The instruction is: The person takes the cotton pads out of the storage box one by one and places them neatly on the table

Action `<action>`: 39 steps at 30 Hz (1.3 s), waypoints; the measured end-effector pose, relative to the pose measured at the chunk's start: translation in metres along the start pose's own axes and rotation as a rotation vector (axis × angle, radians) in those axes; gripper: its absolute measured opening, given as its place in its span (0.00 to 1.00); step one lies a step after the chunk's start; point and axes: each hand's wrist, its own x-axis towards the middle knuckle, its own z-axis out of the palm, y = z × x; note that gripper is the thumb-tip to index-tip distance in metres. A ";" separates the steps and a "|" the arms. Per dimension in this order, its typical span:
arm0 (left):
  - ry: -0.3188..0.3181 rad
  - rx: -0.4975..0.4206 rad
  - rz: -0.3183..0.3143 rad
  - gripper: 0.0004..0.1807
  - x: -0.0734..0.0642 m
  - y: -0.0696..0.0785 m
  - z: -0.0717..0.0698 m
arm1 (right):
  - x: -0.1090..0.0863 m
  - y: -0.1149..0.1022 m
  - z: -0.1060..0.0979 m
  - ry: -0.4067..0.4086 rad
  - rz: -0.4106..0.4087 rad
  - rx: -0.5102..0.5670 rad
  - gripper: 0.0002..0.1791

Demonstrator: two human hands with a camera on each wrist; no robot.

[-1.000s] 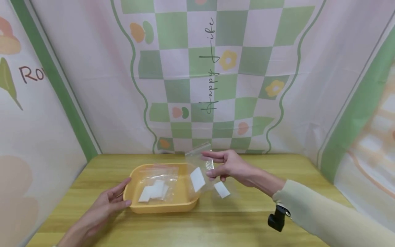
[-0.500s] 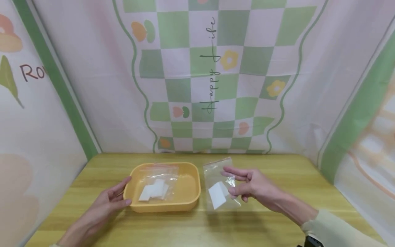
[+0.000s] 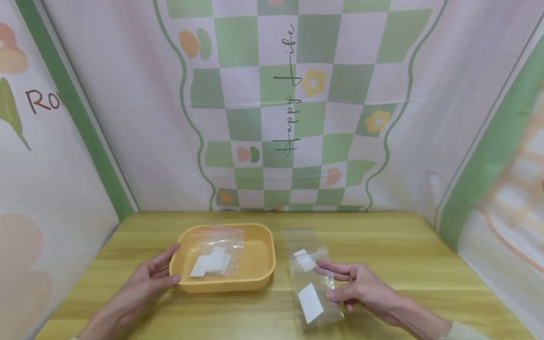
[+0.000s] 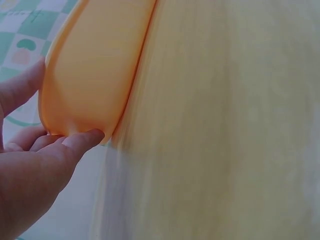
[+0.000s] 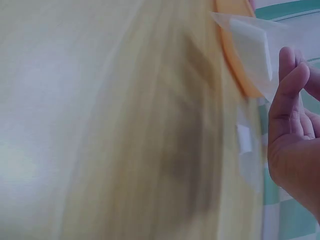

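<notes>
My left hand (image 3: pixel 142 285) grips the left end of a yellow plastic tray (image 3: pixel 229 286), thumb toward the front corner and a finger at the back one. In the left wrist view, the fingers lie against the tray's end wall (image 4: pixel 90 75). Clear zip-lock bags with white rectangular pieces (image 3: pixel 217 259) lie inside the tray, toward its left. To the right of the tray, my right hand (image 3: pixel 361 289) pinches the right side of another clear zip-lock bag (image 3: pixel 302 264), which holds a white rectangular piece (image 3: pixel 310 303). In the right wrist view, that bag (image 5: pixel 250 47) hangs from the fingertips.
One more zip-lock bag (image 3: pixel 299 238) with a small white piece lies on the wooden table (image 3: pixel 374 241), behind the held bag and partly overlapped by it. A curtain with green checks (image 3: pixel 280 118) hangs at the table's back edge, with printed cloth on both sides.
My right hand has carried its bag from over the tray's right edge to the right and toward me. The other bag on the table shows again behind it. The left hand stays on the tray.
</notes>
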 end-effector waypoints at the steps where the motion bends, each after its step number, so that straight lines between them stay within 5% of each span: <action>1: 0.001 0.000 0.000 0.50 0.000 0.000 0.000 | -0.001 0.003 0.000 -0.007 0.002 0.008 0.43; 10: -0.009 0.002 -0.001 0.50 0.000 0.000 -0.001 | -0.001 0.020 -0.005 -0.021 0.033 0.013 0.43; 21: 0.004 0.016 0.006 0.51 -0.001 0.000 0.001 | -0.003 0.032 -0.008 0.011 -0.008 -0.183 0.46; 39: 0.009 -0.004 -0.013 0.50 0.001 0.003 0.002 | -0.007 0.034 -0.013 0.002 -0.052 -0.286 0.44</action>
